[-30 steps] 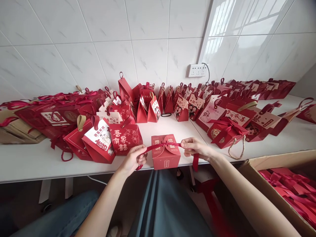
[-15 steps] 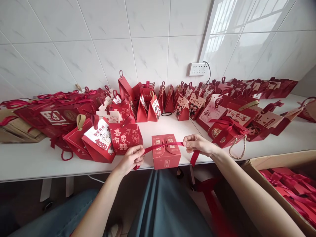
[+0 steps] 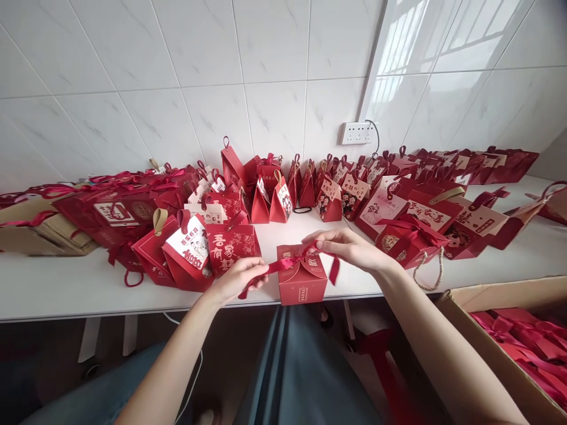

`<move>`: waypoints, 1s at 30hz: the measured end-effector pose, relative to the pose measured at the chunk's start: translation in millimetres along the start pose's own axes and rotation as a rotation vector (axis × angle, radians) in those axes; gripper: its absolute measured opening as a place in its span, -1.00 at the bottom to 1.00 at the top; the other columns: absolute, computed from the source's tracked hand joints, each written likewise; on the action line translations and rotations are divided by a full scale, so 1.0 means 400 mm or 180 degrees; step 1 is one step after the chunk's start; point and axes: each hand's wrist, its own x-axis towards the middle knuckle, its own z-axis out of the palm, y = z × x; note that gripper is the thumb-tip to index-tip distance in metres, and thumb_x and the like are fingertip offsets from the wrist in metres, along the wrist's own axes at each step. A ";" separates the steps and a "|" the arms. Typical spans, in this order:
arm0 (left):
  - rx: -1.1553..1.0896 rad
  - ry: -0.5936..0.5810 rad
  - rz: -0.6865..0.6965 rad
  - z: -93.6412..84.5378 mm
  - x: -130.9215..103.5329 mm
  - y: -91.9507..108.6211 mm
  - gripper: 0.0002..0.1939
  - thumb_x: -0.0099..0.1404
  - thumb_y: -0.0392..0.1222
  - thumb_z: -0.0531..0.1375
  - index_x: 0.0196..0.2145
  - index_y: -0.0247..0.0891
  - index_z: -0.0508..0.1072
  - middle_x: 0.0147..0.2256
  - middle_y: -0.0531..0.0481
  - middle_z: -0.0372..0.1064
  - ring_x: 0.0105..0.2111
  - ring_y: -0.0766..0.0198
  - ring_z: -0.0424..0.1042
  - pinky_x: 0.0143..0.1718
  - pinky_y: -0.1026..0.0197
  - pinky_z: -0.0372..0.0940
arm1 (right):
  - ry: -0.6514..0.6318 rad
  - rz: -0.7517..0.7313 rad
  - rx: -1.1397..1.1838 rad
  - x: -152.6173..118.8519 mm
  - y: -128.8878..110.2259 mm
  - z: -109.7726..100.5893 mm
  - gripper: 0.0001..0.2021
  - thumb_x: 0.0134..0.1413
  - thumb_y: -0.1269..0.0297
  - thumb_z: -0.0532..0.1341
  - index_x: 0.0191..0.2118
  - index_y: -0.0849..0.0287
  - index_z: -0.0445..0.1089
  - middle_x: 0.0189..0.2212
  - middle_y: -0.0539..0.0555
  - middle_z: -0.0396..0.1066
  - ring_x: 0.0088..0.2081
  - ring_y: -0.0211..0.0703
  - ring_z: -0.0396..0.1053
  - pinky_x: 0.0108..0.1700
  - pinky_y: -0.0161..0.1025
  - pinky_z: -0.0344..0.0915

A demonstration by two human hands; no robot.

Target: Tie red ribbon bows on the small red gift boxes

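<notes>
A small red box (image 3: 302,284) with gold print stands at the front edge of the white table, its curved top flaps folded together. A dark red ribbon (image 3: 280,265) runs across its top. My left hand (image 3: 243,275) is closed on one ribbon end, left of the box. Over the box's right top edge, my right hand (image 3: 339,245) pinches the ribbon near the middle of the lid, and a loose ribbon tail hangs below its fingers. Part of the ribbon at the right fingertips is hidden.
Red gift boxes (image 3: 233,248) crowd the left side, with more along the tiled wall and at the right. A cardboard carton (image 3: 460,319) of red ribboned pieces stands at the lower right. A socket strip (image 3: 357,133) is on the wall.
My right hand has moved left, from beside the box to over its top, and the ribbon there is now bunched. The view has shifted slightly.
</notes>
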 end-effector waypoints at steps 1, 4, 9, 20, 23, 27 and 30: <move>0.0055 -0.0020 0.0001 -0.001 -0.002 0.005 -0.73 0.13 -0.04 0.20 -0.51 -0.30 0.29 -0.56 0.06 0.23 -0.63 0.48 0.09 -0.64 0.37 -0.07 | -0.0055 -0.0027 -0.0055 0.008 -0.004 0.012 -0.67 0.00 0.01 0.25 -0.33 0.23 0.51 -0.23 0.13 0.46 -0.17 -0.11 0.36 -0.08 -0.19 0.23; 0.0186 -0.0012 0.0029 -0.003 -0.008 0.019 -0.75 0.13 -0.05 0.20 -0.31 -0.27 0.35 -0.54 0.11 0.21 -0.69 0.52 -0.03 -0.68 0.38 -0.16 | -0.0120 -0.0088 -0.0198 0.029 0.001 0.043 -0.62 0.02 -0.04 0.22 -0.30 0.24 0.50 -0.27 0.13 0.49 -0.21 -0.08 0.38 -0.13 -0.19 0.26; 0.1180 0.0116 0.0696 -0.005 -0.019 0.044 -0.69 0.08 -0.11 0.26 -0.18 -0.16 0.45 -0.31 0.01 0.39 -0.47 0.37 0.33 -0.49 0.36 0.19 | 0.0293 -0.0164 -0.0654 0.035 0.020 0.065 -0.59 0.08 -0.05 0.14 -0.41 0.26 0.43 -0.46 0.04 0.41 -0.41 -0.22 0.30 -0.31 -0.27 0.21; 0.2841 0.0571 0.1323 0.023 -0.051 0.098 -0.78 0.27 -0.07 0.08 -0.29 -0.13 0.50 -0.23 0.02 0.38 -0.33 0.25 0.40 -0.26 0.27 0.23 | 0.0443 -0.0477 -0.1099 0.037 0.029 0.075 -0.76 0.14 0.19 0.08 -0.35 0.21 0.43 -0.36 0.08 0.43 -0.33 -0.18 0.34 -0.21 -0.23 0.24; 0.2959 0.0560 0.1353 0.030 -0.045 0.112 -0.73 0.28 0.00 0.06 -0.31 -0.17 0.47 -0.16 -0.01 0.34 -0.29 0.24 0.41 -0.22 0.24 0.25 | 0.0554 -0.0403 -0.1018 0.040 0.037 0.079 -0.78 0.10 0.19 0.11 -0.36 0.21 0.42 -0.38 0.08 0.44 -0.35 -0.18 0.34 -0.24 -0.23 0.25; 0.2745 0.0642 0.1390 0.047 -0.021 0.134 -0.74 0.28 0.01 0.04 -0.27 -0.18 0.42 -0.19 0.00 0.40 -0.23 0.22 0.42 -0.17 0.22 0.27 | 0.0727 -0.0209 -0.0723 0.043 0.044 0.083 -0.82 0.00 0.19 0.18 -0.40 0.22 0.39 -0.44 0.05 0.45 -0.40 -0.21 0.34 -0.29 -0.25 0.25; 0.2595 0.0645 0.1255 0.064 0.002 0.146 -0.71 0.26 0.04 0.05 -0.23 -0.16 0.41 -0.23 0.03 0.44 -0.29 0.25 0.43 -0.23 0.24 0.28 | 0.0798 -0.0170 -0.0577 0.045 0.044 0.088 -0.82 -0.06 0.19 0.22 -0.40 0.22 0.39 -0.45 0.03 0.45 -0.39 -0.21 0.37 -0.28 -0.26 0.27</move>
